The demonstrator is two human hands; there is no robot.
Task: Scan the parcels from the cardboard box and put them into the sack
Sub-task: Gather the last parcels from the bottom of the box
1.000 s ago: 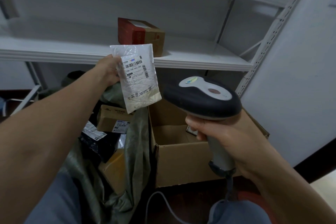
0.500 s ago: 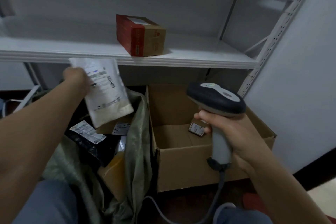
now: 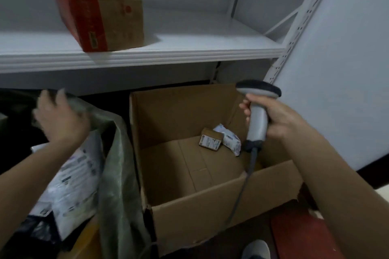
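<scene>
Below the left hand point(image 3: 61, 120), whose fingers are loosely spread and grip nothing visible (motion blur softens them), a white parcel point(image 3: 73, 174) lies label-up in the mouth of the grey-green sack point(image 3: 117, 174), on top of dark-wrapped items point(image 3: 31, 231). To the right of that hand stands the open cardboard box point(image 3: 210, 202); two parcels remain in its far corner, a small brown parcel point(image 3: 211, 139) touching a white bagged parcel point(image 3: 230, 140), both just below the right hand point(image 3: 280, 120). The right hand is wrapped round the grip of the scanner point(image 3: 257, 111), head up, and the cable point(image 3: 244, 185) hangs down over the box's front wall. Probable faults: the cable may snag on the box rim or drag across the remaining parcels as the scanner is aimed; the white parcel, high in the sack against its slack wall, may slide out if that wall sags; the two touching parcels may be lifted together, so that one goes unscanned. Above both hands, a shelf point(image 3: 168, 52) carries a red-and-brown carton point(image 3: 99, 14). Writing: the white parcel's label shows printed lines, blurred beyond reading; the brown parcel's label and the carton's red round mark are likewise illegible.
</scene>
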